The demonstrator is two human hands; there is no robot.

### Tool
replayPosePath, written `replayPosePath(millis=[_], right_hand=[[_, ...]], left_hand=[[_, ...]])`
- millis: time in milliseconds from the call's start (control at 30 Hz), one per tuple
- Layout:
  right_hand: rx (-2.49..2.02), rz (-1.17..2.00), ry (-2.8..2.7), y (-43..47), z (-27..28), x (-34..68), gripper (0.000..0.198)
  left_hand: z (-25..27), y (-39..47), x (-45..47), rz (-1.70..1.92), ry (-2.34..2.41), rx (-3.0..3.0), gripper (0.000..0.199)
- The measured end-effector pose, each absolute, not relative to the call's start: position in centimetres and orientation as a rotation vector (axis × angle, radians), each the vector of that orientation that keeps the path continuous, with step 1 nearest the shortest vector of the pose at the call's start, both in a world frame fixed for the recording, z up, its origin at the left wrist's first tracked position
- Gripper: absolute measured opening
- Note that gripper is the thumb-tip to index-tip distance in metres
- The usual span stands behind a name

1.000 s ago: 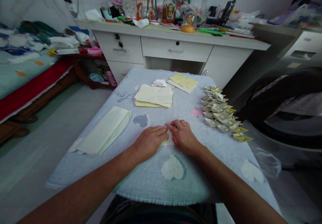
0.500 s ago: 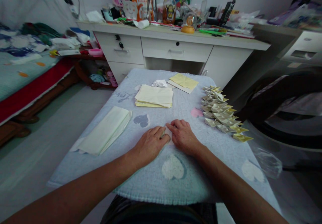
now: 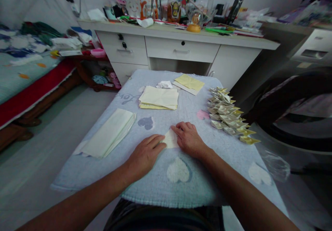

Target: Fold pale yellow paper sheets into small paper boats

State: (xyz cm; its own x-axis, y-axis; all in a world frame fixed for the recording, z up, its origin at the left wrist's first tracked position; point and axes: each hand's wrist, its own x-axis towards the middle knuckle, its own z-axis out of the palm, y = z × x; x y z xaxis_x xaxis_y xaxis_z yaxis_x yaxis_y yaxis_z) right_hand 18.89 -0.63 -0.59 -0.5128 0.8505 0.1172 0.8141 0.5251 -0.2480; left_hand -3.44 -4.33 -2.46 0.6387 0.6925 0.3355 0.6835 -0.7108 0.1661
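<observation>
A small folded piece of pale paper [image 3: 170,139] lies between my hands on the cloth-covered table. My left hand [image 3: 146,154] has its thumb and fingers closed at the paper's left edge. On the other side, my right hand [image 3: 190,139] holds the paper down, its index finger stretched to the top corner and the other fingers curled; part of the sheet is hidden beneath it. Rows of folded paper pieces [image 3: 227,115] with pointed yellow ends stand to the right. Beyond my hands is a stack of cream and yellow sheets [image 3: 158,97].
Long folded pale paper [image 3: 107,134] lies at the left of the table [image 3: 145,189]. Crumpled white paper [image 3: 164,84] and yellow sheets [image 3: 189,82] are at the back. A cluttered white desk [image 3: 181,49] stands behind, a washing machine [image 3: 311,58] to the right, a bed [image 3: 33,68] to the left.
My left hand has slid left and toward me, uncovering more of the folded paper. My right hand has hardly moved.
</observation>
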Motion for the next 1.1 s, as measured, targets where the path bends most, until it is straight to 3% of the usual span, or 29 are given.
replayPosePath(millis=[233,867,1100], right_hand=[[-1.4,0.238,-2.547,-0.8,-0.4,19.0,0.048],[-1.403,0.239,-2.574,-0.8,-0.2,18.8,0.047],[-1.389,0.23,-2.578,-0.8,-0.2,18.9,0.048]], left_hand=[[-3.2,-4.0,-3.5,0.484,1.282,2.743,0.049],[-2.8,-4.3,-3.5,0.295,1.267,2.851,0.041],[-2.3,-3.0,-2.5,0.353,1.258,2.747,0.059]])
